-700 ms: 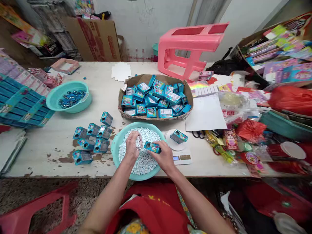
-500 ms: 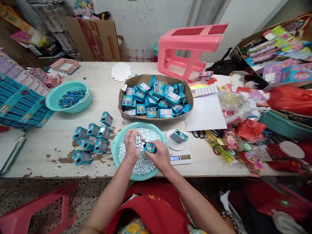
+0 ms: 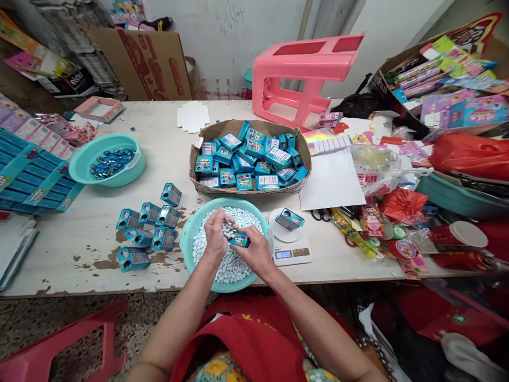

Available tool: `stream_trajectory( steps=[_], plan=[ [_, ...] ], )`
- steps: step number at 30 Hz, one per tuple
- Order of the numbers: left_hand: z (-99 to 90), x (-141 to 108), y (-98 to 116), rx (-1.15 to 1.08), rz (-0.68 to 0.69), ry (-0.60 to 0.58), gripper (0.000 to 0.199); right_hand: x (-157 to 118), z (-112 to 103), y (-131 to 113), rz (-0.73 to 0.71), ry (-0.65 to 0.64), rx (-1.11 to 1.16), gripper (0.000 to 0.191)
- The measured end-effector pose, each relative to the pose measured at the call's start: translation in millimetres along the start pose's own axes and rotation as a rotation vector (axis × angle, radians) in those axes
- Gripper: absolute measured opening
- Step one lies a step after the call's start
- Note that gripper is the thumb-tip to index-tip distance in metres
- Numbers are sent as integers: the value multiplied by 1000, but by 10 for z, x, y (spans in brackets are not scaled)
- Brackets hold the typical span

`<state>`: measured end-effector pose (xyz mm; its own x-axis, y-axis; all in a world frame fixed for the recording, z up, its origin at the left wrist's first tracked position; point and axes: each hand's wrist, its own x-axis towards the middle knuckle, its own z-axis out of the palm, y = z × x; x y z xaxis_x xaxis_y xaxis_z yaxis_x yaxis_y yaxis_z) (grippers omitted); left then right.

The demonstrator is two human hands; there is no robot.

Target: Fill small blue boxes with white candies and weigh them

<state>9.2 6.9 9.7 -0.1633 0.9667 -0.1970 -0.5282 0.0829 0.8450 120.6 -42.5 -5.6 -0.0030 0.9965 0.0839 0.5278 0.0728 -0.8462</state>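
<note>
My left hand (image 3: 215,236) is cupped around a clump of small white candies (image 3: 228,229) over a turquoise basin (image 3: 186,245). In my right hand (image 3: 256,251) is a small blue candy box (image 3: 239,239), tilted so that one end meets the candies by my left fingers. Below both hands, loose pale candies (image 3: 234,269) fill the basin. Just right of it, another blue box (image 3: 290,218) rests on the white kitchen scale (image 3: 293,253). Several blue boxes (image 3: 163,238) stand on the table to the left, with dark round openings on the sides facing me.
Behind the basin sits a cut-down cardboard box (image 3: 250,189) heaped with blue boxes. A second basin (image 3: 106,179) at left holds shiny blue pieces. A pink stool (image 3: 306,66) lies on its side at the back. Scissors (image 3: 320,214) and packets lie at right.
My right hand has brought the blue box slightly left and closer to my left fingers, tilting it more. The whole view has shifted a little.
</note>
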Motion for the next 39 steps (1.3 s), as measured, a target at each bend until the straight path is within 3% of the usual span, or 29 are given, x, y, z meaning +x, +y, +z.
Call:
stream_trajectory(
  steps=[5, 14, 19, 26, 32, 39],
  plan=[
    [21, -11, -2, 19, 23, 18, 39, -28, 1, -35, 6, 41, 21, 32],
    [82, -53, 51, 123, 86, 77, 26, -28, -40, -92, -22, 46, 68, 34],
    [150, -56, -12, 181, 98, 0, 27, -42, -25, -34, -4, 57, 60, 32],
    [255, -69, -136, 248, 131, -16, 29, -80, -79, 69, 17, 82, 63, 32],
    [335, -82, -165, 197, 75, -7, 32, -107, -161, 117, 32, 88, 91, 32],
    [313, -19, -22, 27, -87, -13, 30, -129, -280, 187, 26, 100, 182, 32]
  ],
)
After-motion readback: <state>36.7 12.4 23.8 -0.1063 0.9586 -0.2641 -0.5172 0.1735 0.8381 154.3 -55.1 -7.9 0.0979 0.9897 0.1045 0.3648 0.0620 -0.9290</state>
